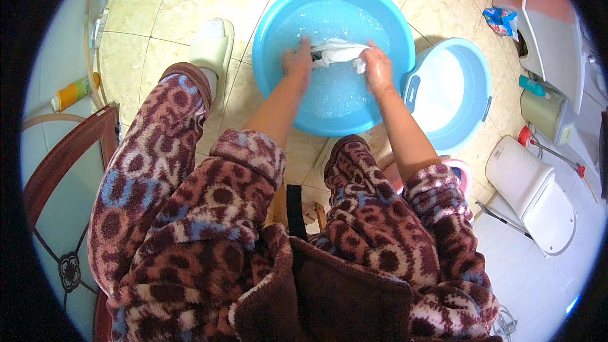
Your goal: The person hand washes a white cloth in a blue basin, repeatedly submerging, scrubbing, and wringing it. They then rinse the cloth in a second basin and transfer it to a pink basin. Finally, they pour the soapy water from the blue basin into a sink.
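Observation:
A wet white cloth [338, 53] with a dark patch at its left end is stretched between my two hands. It is over a large round blue plastic basin [262, 57] with soapy-looking water [327, 90] in it. My left hand [298, 64], slightly blurred, grips the cloth's left end. The right end is bunched in my right hand [377, 67], which looks wet. Whether the cloth's underside touches the water cannot be made out. Both forearms reach over the basin's near rim, with fleece sleeves rolled up.
Right of the basin stands a lighter blue bucket [479, 71] with whitish contents. A pink basin [463, 171] sits partly under my right arm. Farther right are a white toilet [522, 180] and a waste bin [541, 104]. A dark red frame [66, 161] stands left.

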Tool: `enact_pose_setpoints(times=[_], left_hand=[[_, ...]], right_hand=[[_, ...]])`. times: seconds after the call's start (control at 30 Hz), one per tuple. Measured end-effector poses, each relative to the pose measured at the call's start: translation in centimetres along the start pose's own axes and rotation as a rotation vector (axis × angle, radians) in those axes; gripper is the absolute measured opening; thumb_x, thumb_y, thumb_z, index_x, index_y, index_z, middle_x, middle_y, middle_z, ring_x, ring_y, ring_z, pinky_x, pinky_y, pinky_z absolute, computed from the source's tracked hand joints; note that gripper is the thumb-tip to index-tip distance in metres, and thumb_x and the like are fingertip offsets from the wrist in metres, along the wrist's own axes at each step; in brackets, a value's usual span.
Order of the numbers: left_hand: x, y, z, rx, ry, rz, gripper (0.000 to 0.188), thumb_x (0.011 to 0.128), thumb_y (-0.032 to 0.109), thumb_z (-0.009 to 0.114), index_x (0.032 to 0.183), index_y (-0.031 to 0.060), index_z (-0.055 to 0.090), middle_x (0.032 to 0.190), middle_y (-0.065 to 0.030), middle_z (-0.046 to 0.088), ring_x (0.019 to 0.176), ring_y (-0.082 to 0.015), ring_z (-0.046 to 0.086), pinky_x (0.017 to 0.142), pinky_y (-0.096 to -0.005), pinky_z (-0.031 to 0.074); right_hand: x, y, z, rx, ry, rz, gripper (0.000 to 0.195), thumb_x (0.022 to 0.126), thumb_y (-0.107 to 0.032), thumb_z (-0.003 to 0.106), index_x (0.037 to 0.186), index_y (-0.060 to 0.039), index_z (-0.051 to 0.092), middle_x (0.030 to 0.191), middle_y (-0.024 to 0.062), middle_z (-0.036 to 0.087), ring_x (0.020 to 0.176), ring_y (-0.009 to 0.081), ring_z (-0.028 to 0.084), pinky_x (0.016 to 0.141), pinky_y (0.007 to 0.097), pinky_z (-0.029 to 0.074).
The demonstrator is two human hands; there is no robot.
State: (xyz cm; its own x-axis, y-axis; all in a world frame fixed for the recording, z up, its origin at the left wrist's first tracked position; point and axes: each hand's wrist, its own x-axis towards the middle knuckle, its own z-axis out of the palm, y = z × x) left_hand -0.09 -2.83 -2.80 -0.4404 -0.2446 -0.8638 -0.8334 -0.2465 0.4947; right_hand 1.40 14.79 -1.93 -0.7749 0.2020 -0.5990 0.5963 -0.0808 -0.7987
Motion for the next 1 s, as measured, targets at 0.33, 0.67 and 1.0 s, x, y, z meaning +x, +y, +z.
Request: enact_pose_setpoints(times=[0.33, 0.67, 1.0], left_hand=[[0.8, -2.3, -0.2, -0.701, -0.716, -0.385, 0.035, 0.091, 0.04, 0.05, 0.09, 0.0055, 0.056, 0.084, -0.0093, 0.057, 0.075, -0.0202, 0.056, 0.059, -0.0383, 0.047], [-0.9, -1.5, 2.2, -0.488, -0.442, -0.239, 0.042, 0.093, 0.035, 0.047, 0.116, 0.0012, 0.051, 0.116, -0.0159, 0.056, 0.1, -0.0273, 0.058, 0.084, -0.0392, 0.048], [1.2, -2.2, 0.1, -0.626, -0.779, -0.311, 0.041, 0.089, 0.04, 0.052, 0.105, 0.0021, 0.054, 0.098, -0.0142, 0.06, 0.085, -0.0283, 0.061, 0.077, -0.0413, 0.051]], right_hand=[[-9.0, -3.5, 8.4, -0.743, -0.104, -0.746, 0.018, 0.078, -0.02, 0.066, 0.088, -0.007, 0.058, 0.084, 0.0139, 0.058, 0.074, 0.0341, 0.059, 0.064, 0.041, 0.048], [3.9, -1.6, -1.1, -0.344, 0.139, 0.011, 0.044, 0.085, -0.041, 0.057, 0.094, 0.0027, 0.061, 0.088, 0.0174, 0.065, 0.075, 0.0313, 0.063, 0.067, 0.0401, 0.05], [-7.9, -4.4, 6.0, -0.225, -0.198, -0.103, 0.02, 0.079, -0.014, 0.065, 0.092, -0.0012, 0.057, 0.084, 0.0113, 0.061, 0.077, 0.025, 0.06, 0.068, 0.0385, 0.049]])
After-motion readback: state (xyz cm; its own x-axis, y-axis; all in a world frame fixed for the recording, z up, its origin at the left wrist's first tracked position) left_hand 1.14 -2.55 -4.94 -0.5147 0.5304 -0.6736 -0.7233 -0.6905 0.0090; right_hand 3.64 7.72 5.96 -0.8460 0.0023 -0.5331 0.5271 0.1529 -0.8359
